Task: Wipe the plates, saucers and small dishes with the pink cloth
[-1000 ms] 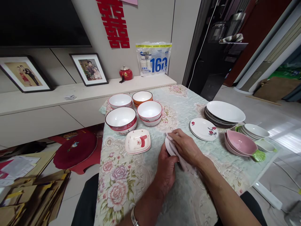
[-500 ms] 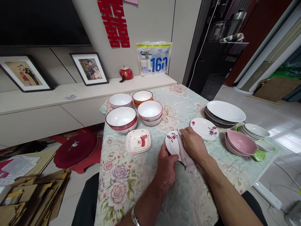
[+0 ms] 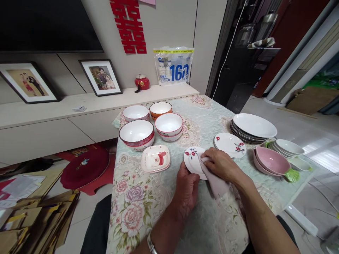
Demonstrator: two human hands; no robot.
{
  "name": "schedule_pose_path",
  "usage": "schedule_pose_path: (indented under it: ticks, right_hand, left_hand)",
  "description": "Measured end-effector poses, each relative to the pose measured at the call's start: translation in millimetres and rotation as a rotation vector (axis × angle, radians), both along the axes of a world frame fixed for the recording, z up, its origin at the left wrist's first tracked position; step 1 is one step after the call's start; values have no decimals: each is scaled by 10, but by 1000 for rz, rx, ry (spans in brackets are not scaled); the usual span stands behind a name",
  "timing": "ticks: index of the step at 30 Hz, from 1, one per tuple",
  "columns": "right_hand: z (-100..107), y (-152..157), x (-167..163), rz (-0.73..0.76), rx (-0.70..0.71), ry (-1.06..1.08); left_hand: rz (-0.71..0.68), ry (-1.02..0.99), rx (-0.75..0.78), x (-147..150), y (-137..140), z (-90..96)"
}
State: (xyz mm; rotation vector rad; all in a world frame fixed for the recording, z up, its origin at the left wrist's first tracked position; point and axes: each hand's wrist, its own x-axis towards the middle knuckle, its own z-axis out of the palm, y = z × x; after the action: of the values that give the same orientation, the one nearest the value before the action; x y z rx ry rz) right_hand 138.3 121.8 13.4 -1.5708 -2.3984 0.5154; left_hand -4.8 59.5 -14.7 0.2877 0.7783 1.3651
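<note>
Left hand [image 3: 186,185] gripped the small flowered plate [image 3: 191,163] by its near rim, thumb on top, apparently to leave its face free for the pale cloth [image 3: 217,184], which the right hand [image 3: 222,165], knuckles up, bunched against it. The plate was between the square dish [image 3: 152,161] and larger flowered plates [image 3: 226,144]. Beyond, bowls [image 3: 136,132] stood nested, probably saving room.

You can read a large blue "160" on the clear plastic pack of cups [image 3: 173,67]; its smaller print is not reliably legible. On the wall you have a red paper cut-out [image 3: 130,31] repeating the double-happiness character "囍".
</note>
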Motion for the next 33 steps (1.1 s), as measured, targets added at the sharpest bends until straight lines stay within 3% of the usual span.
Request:
schedule_pose_path:
  ticks: [4,7,10,13,15,19,25,28,33]
  right_hand:
    - [57,-65,-60,169,-74,78]
    - [13,-80,-203,238,-39,215]
    - [-61,-51,-292,74,65,153]
    - [-66,-34,-282,-146,113,-88]
    - [-17,-59,-267,-213,103,-255]
    - [102,-167,-316,-154,34,-356]
    - [32,-143,-369,135,66,21]
    - [-32,-80,-308,76,109,17]
    - [-36,-100,-272,-163,130,-304]
  left_hand:
    - [-5,15,52,17,-17,44]
    - [4,41,70,33,-31,55]
    - [13,57,45,41,-34,37]
    - [12,52,18,42,-27,22]
    - [10,55,7,40,-23,27]
    - [-6,71,20,30,-32,58]
    - [0,73,55,30,-45,53]
    - [14,80,36,37,-38,26]
    - [4,78,23,36,-27,-8]
